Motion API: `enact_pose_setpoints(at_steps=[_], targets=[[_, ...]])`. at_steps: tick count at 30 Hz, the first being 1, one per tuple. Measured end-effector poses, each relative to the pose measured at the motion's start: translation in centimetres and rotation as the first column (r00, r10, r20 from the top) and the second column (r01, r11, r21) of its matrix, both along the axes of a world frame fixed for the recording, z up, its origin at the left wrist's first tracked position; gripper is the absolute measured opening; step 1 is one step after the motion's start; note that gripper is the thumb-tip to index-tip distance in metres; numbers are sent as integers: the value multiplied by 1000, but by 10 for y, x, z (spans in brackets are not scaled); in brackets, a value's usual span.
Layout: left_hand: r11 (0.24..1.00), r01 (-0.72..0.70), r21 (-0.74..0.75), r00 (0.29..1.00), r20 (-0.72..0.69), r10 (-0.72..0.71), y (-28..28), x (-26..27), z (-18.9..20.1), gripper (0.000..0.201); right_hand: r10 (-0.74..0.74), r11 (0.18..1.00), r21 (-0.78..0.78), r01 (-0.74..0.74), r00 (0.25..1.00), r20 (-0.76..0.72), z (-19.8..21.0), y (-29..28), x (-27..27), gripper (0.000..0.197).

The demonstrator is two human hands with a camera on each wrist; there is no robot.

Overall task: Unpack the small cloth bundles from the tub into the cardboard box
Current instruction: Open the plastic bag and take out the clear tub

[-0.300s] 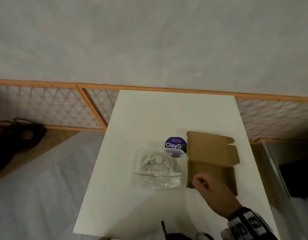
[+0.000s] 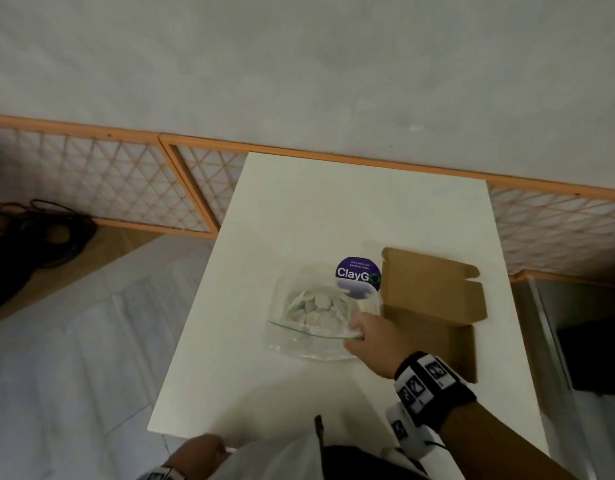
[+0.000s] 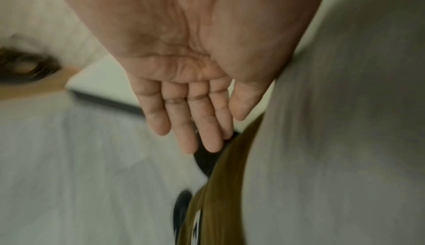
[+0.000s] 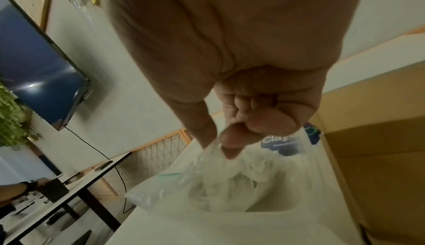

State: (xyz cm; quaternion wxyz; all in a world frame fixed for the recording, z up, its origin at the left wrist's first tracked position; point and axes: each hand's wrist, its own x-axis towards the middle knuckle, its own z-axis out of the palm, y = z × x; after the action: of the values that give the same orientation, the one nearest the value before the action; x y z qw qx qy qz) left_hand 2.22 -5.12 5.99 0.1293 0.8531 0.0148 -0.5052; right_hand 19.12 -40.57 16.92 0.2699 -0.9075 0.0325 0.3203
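A clear tub (image 2: 285,289) stands mid-table holding several small pale cloth bundles (image 2: 316,304). A clear plastic bag (image 2: 299,342) with a green zip strip lies over its near side. My right hand (image 2: 357,332) is at the tub's near right corner, and thumb and forefinger pinch the bag's film (image 4: 214,151). The open brown cardboard box (image 2: 434,299) lies directly right of the tub, lid flap folded back. My left hand (image 2: 198,448) hovers at the table's near edge; in the wrist view its fingers (image 3: 195,121) are straight and hold nothing.
A round purple ClayGo sticker (image 2: 358,273) shows at the tub's far right corner. The white table (image 2: 333,209) backs onto an orange lattice fence (image 2: 126,181). Dark cables (image 2: 39,233) lie on the floor at left. A wall screen (image 4: 39,78) hangs at left.
My right hand has moved left from the box's near corner to the tub and taken hold of the bag's edge. My left hand has come into the head view at the bottom.
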Motion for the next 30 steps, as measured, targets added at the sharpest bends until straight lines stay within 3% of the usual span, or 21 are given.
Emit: enact_pose_setpoints(at_steps=[2,4,8,12,15,19,22,25,28,30], targets=[[999,-47,0,989,143,47,-17,36,36,39,22,1000,-6,-22,998,63,-2,4,0,13],[999,-24,-47,951,307,37,-27,60,67,32,27,999,31,-32,990,137,4,5,0,11],[957,-28,-290,760,616,209,-55,107,116,8,17,988,144,-62,956,292,29,3,-4,10],[903,212,-375,543,813,210,-95,153,139,40,69,972,174,-155,906,418,46,2,-5,15],[885,384,-264,471,880,58,-118,175,148,42,110,962,169,-216,867,486,47,1,-8,15],[832,458,-312,565,825,-2,-135,186,156,24,34,941,246,-231,789,613,60,-1,-9,11],[828,410,-383,557,824,105,-137,182,180,25,-38,911,329,-249,743,668,90,-4,-13,12],[781,367,-505,584,779,230,-134,167,224,21,-112,855,446,-264,746,656,130,-11,-22,13],[703,282,-653,702,640,312,-136,151,258,22,-102,805,508,-307,772,627,156,-22,-33,15],[652,199,-731,792,512,332,-138,143,259,20,-114,772,572,-277,825,554,152,-29,-38,17]])
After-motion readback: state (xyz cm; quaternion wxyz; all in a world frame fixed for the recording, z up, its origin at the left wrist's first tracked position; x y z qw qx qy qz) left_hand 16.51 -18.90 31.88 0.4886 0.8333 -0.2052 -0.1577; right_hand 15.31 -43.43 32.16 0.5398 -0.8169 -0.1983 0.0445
